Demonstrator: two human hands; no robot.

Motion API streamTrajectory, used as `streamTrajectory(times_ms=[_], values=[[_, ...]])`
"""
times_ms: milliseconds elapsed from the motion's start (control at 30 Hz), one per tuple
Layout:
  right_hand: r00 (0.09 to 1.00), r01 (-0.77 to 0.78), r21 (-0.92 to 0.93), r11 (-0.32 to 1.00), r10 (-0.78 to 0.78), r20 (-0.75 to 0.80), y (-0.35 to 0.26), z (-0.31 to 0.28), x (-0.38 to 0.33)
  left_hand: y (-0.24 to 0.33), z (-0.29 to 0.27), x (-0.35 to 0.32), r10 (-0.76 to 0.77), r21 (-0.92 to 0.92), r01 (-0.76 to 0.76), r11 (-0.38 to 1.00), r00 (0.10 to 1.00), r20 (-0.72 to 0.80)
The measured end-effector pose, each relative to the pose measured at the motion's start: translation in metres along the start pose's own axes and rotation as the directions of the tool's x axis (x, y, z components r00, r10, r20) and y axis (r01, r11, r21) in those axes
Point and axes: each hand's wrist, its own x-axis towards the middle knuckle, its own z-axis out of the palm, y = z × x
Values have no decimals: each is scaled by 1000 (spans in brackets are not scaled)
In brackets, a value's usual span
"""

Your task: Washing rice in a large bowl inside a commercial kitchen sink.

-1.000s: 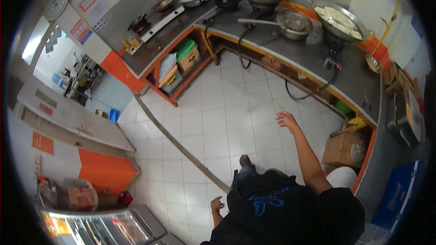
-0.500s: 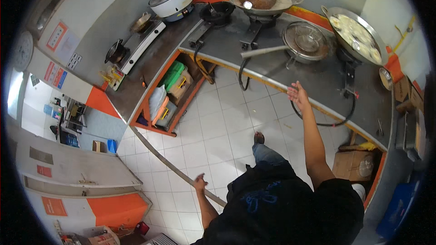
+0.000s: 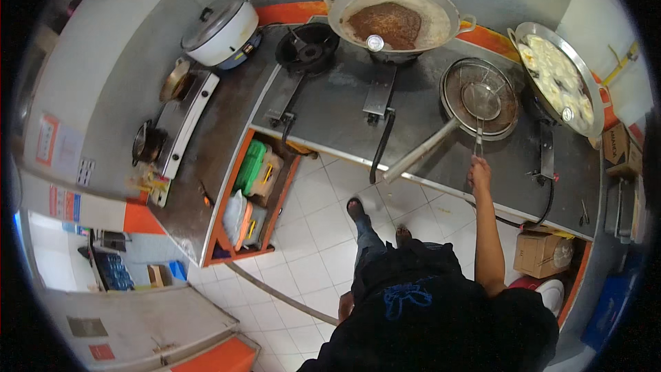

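My right hand [image 3: 480, 174] is closed round the thin handle of a small wire strainer [image 3: 480, 100]. The strainer's round mesh lies over a large long-handled strainer [image 3: 421, 151], whose basket rests on a wide metal pan on the counter. Low beside my body hangs my left hand [image 3: 345, 307], partly covered by my clothing, so its fingers cannot be made out. Behind the strainers, a large wok [image 3: 337, 7] holds frothy oil with a brown mass in it and a round dial thermometer [image 3: 374, 43]. Another wok [image 3: 589, 107] at the right holds pale pieces frying, with a second dial.
An unused burner [image 3: 303, 52], a white rice cooker [image 3: 219, 31] and a two-burner stove [image 3: 189, 124] stand on the left counter. Hoses hang over the counter's front edge. Scissors [image 3: 584, 213] lie at its right. Cardboard boxes [image 3: 536, 253] sit beneath, and a hose [image 3: 282, 296] crosses the tiled floor.
I have stepped closer to the counter. My right hand has gone from open in the air to holding the small strainer's handle. My left hand has dropped beside my body.
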Motion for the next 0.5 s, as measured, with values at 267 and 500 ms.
streamTrajectory(times_ms=[267, 500], values=[[940, 335, 74, 939, -328, -96, -22, 33, -50, -26, -173, 156, -30, -563, -35, 826, 994, -106], [462, 593, -764, 255, -885, 63, -156, 96, -26, 98, -322, 233, 26, -496, -76, 865, 994, -108]])
